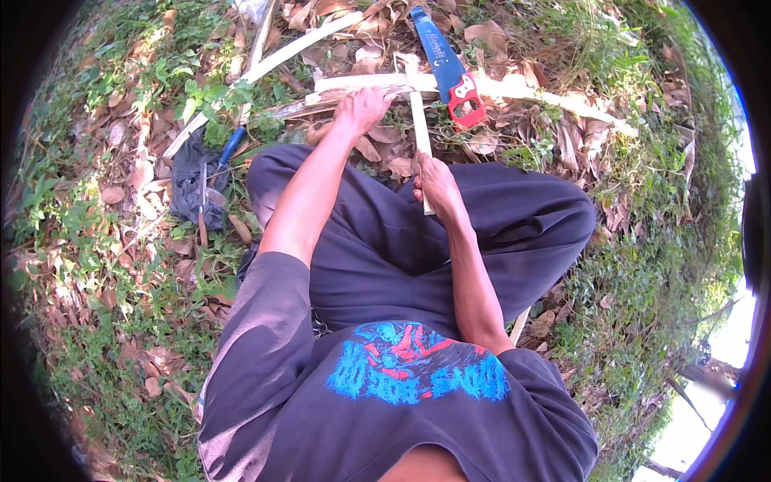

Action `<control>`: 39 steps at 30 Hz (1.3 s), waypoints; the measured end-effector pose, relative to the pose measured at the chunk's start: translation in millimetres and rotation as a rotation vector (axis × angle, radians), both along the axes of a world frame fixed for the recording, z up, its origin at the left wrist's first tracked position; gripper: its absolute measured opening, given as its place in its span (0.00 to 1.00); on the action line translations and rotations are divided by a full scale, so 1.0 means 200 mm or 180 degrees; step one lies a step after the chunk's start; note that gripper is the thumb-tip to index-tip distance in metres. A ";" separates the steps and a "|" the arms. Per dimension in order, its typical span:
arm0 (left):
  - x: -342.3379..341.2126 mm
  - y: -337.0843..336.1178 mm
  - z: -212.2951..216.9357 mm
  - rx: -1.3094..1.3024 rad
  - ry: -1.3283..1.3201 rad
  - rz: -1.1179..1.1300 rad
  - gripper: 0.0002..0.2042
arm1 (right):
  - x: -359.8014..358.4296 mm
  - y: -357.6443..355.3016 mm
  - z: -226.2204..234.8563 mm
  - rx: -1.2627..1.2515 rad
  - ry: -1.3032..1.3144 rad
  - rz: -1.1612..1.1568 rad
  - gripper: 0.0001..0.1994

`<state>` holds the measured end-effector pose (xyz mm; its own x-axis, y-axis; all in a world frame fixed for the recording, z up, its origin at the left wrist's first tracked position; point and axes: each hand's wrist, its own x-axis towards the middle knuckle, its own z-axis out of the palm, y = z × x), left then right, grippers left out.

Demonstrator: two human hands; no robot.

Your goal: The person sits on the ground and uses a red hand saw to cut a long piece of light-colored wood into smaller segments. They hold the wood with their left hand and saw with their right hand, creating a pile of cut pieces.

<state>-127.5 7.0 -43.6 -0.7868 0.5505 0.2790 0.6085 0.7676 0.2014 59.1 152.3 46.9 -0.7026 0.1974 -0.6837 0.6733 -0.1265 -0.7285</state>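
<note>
My right hand point(438, 186) is closed around the lower part of a narrow, pale wooden strip point(418, 120), which points away from me above my crossed legs. The strip's far end meets a longer pale piece of wood point(357, 82) lying crosswise on the ground. Beside that crosswise piece, my left hand point(363, 110) is closed, its fingertips close to where the two pieces meet. A small thin shape shows at those fingertips, but I cannot make out what it is. Right of the strip lies a handsaw point(438, 56) with a blue blade and a red handle point(466, 101).
Left of my knee are a dark plastic bag point(191, 178), a blue-handled tool point(232, 145) and a thin tool with a brownish handle point(202, 221). A long pale strip point(297, 50) slants across the far left. Dry leaves point(488, 36) and low green plants cover the ground.
</note>
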 end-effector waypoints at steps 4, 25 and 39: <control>-0.25 -0.18 -0.11 -0.1032 -0.1346 0.0854 0.22 | 0.11 -0.06 0.15 -0.0494 -0.0026 0.0593 0.22; 0.58 -1.48 0.65 0.0991 -0.1482 0.3008 0.22 | 0.23 0.11 0.03 -0.1268 0.0317 -0.0733 0.17; 1.14 -1.72 0.41 0.0998 0.0229 0.4159 0.14 | 0.21 0.08 -0.03 -0.1216 0.0151 -0.0598 0.20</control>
